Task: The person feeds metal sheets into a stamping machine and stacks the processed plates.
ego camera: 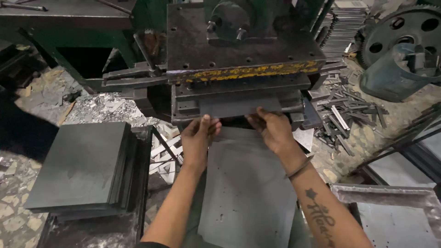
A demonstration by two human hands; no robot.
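A grey metal sheet (234, 108) lies in the mouth of a dark press machine (239, 50), under its worn yellow-striped edge. My left hand (198, 138) grips the sheet's near edge on the left, fingers curled over it. My right hand (272, 128) grips the same edge on the right; a thin bangle sits on that wrist. Below my forearms lies a larger grey sheet (248, 193) on the work surface.
A stack of dark grey sheets (82, 167) rests at the left. Metal offcuts (344, 115) are piled at the right of the press, and scrap bits (101, 108) at the left. A large gear wheel (404, 32) and a blue-green housing (395, 73) stand at the upper right.
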